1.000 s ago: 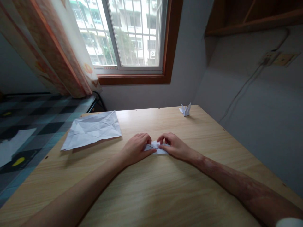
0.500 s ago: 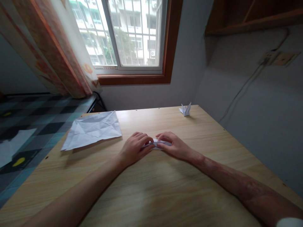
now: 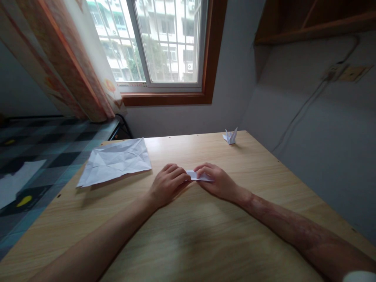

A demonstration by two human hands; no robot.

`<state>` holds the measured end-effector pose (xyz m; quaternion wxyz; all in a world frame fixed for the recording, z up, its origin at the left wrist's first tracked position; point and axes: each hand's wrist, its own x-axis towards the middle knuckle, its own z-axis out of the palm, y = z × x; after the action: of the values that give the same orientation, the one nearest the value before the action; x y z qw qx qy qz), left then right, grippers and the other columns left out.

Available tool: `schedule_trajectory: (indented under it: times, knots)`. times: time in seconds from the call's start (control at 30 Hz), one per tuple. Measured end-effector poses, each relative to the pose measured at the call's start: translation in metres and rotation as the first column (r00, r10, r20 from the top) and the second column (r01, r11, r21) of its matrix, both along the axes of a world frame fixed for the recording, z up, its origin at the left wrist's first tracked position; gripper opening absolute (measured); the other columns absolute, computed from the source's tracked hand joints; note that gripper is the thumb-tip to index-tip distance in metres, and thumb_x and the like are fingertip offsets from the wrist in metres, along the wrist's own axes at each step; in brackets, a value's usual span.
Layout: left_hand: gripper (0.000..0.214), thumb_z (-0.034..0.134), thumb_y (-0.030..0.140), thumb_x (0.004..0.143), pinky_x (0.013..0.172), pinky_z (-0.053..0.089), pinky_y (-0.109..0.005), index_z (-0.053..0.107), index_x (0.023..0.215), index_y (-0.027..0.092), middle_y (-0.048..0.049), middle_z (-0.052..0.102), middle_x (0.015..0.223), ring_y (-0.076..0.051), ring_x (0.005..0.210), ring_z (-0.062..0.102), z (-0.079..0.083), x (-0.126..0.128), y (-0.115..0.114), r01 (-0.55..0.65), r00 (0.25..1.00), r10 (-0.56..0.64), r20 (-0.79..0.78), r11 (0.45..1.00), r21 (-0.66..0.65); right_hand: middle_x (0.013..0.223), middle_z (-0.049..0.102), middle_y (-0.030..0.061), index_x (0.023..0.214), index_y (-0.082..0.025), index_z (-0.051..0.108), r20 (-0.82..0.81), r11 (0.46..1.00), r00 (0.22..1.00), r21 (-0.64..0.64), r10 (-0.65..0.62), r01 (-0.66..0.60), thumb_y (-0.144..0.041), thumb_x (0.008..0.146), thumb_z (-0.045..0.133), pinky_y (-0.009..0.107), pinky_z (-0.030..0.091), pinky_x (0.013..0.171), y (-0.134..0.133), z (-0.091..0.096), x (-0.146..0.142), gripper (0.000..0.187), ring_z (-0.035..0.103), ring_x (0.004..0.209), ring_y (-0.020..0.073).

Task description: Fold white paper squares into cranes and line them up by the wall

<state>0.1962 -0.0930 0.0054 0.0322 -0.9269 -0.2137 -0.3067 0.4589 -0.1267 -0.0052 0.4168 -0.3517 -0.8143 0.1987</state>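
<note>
A small folded white paper (image 3: 193, 175) lies between my two hands near the middle of the wooden table. My left hand (image 3: 172, 182) is closed on its left end, fingers curled over it and hiding that part. On the right end my right hand (image 3: 216, 180) grips the paper between thumb and fingers. Only the strip between the fingertips and a bit under the right hand shows. At the table's far right corner stands a folded paper crane (image 3: 230, 136), apart from both hands.
A large creased white sheet (image 3: 117, 162) lies at the table's (image 3: 188, 235) far left. Beyond the left edge is a bed with a checked cover (image 3: 73, 135) and another white paper (image 3: 20, 182). A window (image 3: 170, 43) is ahead; a wooden shelf (image 3: 311, 29) hangs at upper right.
The near part of the paper has been turned up or over, so it now shows as a flat, narrow strip. My thumbs have shifted under the near edge; the hands stay in place.
</note>
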Motion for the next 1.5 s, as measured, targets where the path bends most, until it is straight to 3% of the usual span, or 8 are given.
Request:
schedule_trajectory:
  times: [0.3, 0.63, 0.8, 0.9, 1.03, 1.23, 1.37, 1.5]
  knots:
    - [0.015, 0.071, 0.037, 0.103, 0.097, 0.057, -0.042, 0.068, 0.111, 0.025, -0.0091, 0.075, 0.121, -0.026, 0.108, 0.072, 0.002, 0.003, 0.004, -0.014, 0.997, 0.027, 0.076, 0.986, -0.166, 0.114, 0.076, 0.0064, 0.098, -0.028, 0.070, 0.093, 0.993, 0.995, 0.118, -0.030, 0.019, -0.011, 0.098, 0.065, 0.042, 0.055, 0.099, 0.004, -0.006, 0.006, 0.017, 0.070, 0.108, 0.0257]
    - [0.014, 0.066, 0.036, 0.106, 0.080, 0.058, -0.033, 0.073, 0.111, 0.025, -0.0037, 0.081, 0.099, -0.021, 0.086, 0.077, -0.001, 0.001, 0.004, -0.040, 0.995, 0.068, 0.076, 0.945, -0.325, 0.104, 0.074, 0.0066, 0.107, -0.027, 0.065, 0.169, 0.996, 0.985, 0.092, -0.035, 0.020, -0.018, 0.095, 0.069, 0.041, 0.053, 0.092, -0.002, -0.002, 0.005, 0.016, 0.069, 0.099, 0.0272]
    - [0.017, 0.064, 0.034, 0.107, 0.078, 0.059, -0.031, 0.078, 0.107, 0.025, -0.0049, 0.082, 0.099, -0.019, 0.084, 0.077, 0.000, 0.000, 0.004, -0.003, 0.993, 0.039, 0.110, 0.951, -0.310, 0.115, 0.078, 0.0095, 0.126, -0.026, 0.066, 0.121, 0.996, 0.989, 0.059, -0.079, 0.072, -0.039, 0.094, 0.081, 0.043, 0.055, 0.096, -0.007, 0.002, 0.003, 0.037, 0.073, 0.104, 0.0288]
    - [0.017, 0.065, 0.034, 0.106, 0.079, 0.060, -0.031, 0.078, 0.104, 0.024, -0.0048, 0.082, 0.096, -0.019, 0.083, 0.077, 0.001, 0.002, 0.002, 0.008, 0.992, 0.029, 0.124, 0.957, -0.290, 0.105, 0.082, 0.0081, 0.112, -0.025, 0.073, 0.151, 0.992, 0.982, 0.077, -0.112, 0.101, -0.038, 0.104, 0.072, 0.042, 0.054, 0.092, -0.003, -0.001, 0.004, 0.015, 0.074, 0.096, 0.0267]
    - [0.012, 0.071, 0.033, 0.101, 0.081, 0.062, -0.033, 0.077, 0.104, 0.023, -0.0054, 0.082, 0.098, -0.020, 0.086, 0.078, 0.002, 0.004, -0.002, 0.006, 0.978, 0.063, 0.198, 0.945, -0.327, 0.093, 0.083, 0.0071, 0.097, -0.025, 0.078, 0.175, 0.990, 0.977, 0.089, -0.124, 0.110, -0.037, 0.108, 0.066, 0.042, 0.052, 0.087, 0.001, -0.004, 0.005, 0.020, 0.073, 0.087, 0.0255]
    - [0.050, 0.087, 0.042, 0.091, 0.075, 0.065, -0.030, 0.065, 0.131, 0.019, -0.0141, 0.080, 0.126, -0.022, 0.097, 0.080, 0.004, -0.001, 0.006, 0.175, 0.920, 0.099, 0.379, 0.762, -0.624, 0.094, 0.084, 0.0057, 0.100, -0.024, 0.081, -0.042, 0.978, 0.982, -0.108, -0.186, 0.181, -0.042, 0.105, 0.069, 0.037, 0.055, 0.080, 0.000, -0.005, 0.004, 0.022, 0.075, 0.085, 0.0243]
    - [0.067, 0.096, 0.045, 0.080, 0.087, 0.068, -0.038, 0.065, 0.135, 0.021, -0.0114, 0.082, 0.120, -0.024, 0.098, 0.081, 0.000, -0.005, 0.016, 0.199, 0.874, 0.198, 0.443, 0.686, -0.700, 0.092, 0.083, 0.0034, 0.100, -0.022, 0.081, -0.164, 0.961, 0.966, -0.227, -0.198, 0.158, -0.044, 0.104, 0.070, 0.034, 0.055, 0.077, 0.001, -0.004, 0.002, 0.024, 0.075, 0.084, 0.0234]
    - [0.042, 0.091, 0.047, 0.087, 0.092, 0.068, -0.041, 0.080, 0.116, 0.018, -0.0088, 0.085, 0.107, -0.026, 0.097, 0.081, -0.001, 0.001, 0.013, 0.220, 0.892, 0.173, 0.417, 0.640, -0.736, 0.093, 0.082, 0.0035, 0.099, -0.021, 0.081, -0.219, 0.959, 0.957, -0.250, -0.192, 0.135, -0.043, 0.103, 0.072, 0.033, 0.055, 0.079, 0.001, 0.000, -0.001, 0.024, 0.075, 0.087, 0.0233]
